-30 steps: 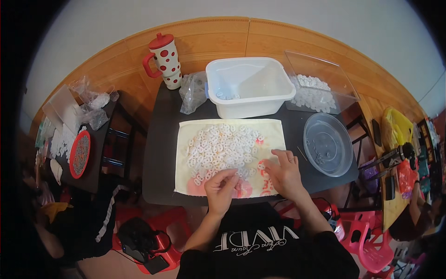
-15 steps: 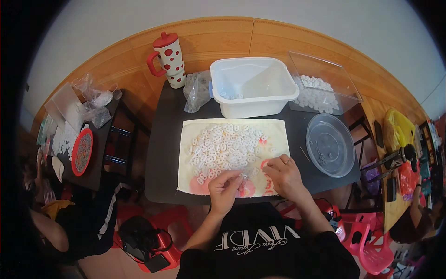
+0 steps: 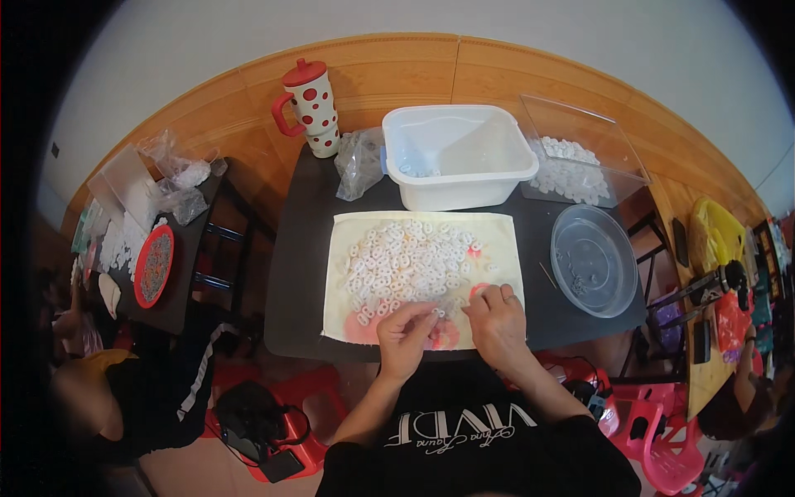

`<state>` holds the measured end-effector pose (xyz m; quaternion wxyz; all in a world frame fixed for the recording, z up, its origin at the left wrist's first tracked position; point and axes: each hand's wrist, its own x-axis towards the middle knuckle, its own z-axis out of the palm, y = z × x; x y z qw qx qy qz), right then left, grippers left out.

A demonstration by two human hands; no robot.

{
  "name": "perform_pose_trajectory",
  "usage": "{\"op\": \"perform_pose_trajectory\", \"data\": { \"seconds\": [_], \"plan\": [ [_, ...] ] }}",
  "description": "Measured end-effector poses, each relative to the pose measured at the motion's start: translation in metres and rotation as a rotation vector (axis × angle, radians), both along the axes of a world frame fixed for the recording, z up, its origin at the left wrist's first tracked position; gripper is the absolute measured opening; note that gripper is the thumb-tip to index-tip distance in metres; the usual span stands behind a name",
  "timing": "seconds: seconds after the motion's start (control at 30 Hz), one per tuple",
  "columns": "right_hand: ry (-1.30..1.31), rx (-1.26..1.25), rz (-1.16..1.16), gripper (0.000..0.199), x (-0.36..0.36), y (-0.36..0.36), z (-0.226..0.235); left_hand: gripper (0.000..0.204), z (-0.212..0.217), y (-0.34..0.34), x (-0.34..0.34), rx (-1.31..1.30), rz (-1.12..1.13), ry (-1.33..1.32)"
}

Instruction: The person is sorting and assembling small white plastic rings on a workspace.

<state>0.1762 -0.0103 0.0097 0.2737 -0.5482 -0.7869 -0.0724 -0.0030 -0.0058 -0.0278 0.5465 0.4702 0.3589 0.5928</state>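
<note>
On a cream cloth (image 3: 341, 240) with pink print lies a pile of small white plastic pieces (image 3: 406, 265), many with two holes. My left hand (image 3: 403, 341), at the cloth's near edge, pinches one small white piece (image 3: 440, 313) between thumb and fingertips. Just right of it, my right hand (image 3: 497, 327) hovers over the cloth with its fingers pinched together; what they hold, if anything, is too small to make out. A shallow clear round tub (image 3: 594, 261) with small dark bits in it stands to the right, a thin stick (image 3: 548, 275) beside it.
Behind the cloth stand a white plastic basin (image 3: 460, 195), a crumpled clear bag (image 3: 358, 166) and a red-dotted tumbler (image 3: 315, 108). A clear box (image 3: 571, 170) of white pieces is at the back right. Leftward, another table holds a red tray (image 3: 153, 267), with a person (image 3: 124, 406) seated near it.
My right hand has moved left, closer to my left hand, which still pinches the white piece. The whole view has shifted slightly.
</note>
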Motion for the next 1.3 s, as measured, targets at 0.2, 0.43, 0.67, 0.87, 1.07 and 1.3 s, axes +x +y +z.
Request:
{"op": "perform_pose_trajectory", "data": {
  "seconds": [0.2,0.43,0.67,0.87,1.07,1.3],
  "plan": [
    [0.031,-0.017,0.183,0.019,-0.001,0.0,-0.005,0.018,0.009,-0.001,0.001,-0.007,-0.022,-0.037],
    [1.054,-0.554,0.316,0.016,0.019,0.005,0.01,0.018,0.017,-0.006,0.0,-0.054,-0.096,-0.048],
    [1.153,-0.673,0.479,0.016,0.024,0.008,0.016,0.02,0.02,-0.009,0.002,0.01,-0.197,-0.065],
    [1.076,-0.701,0.561,0.017,0.028,0.011,0.018,0.025,0.026,-0.013,0.002,-0.017,-0.262,-0.075],
    [1.02,-0.716,0.549,0.016,0.03,0.009,0.02,0.028,0.027,-0.012,0.003,-0.033,-0.273,-0.042],
    [1.015,-0.894,0.553,0.013,0.031,0.014,0.029,0.027,0.025,-0.011,0.003,-0.033,-0.29,0.0]
  ]
}}
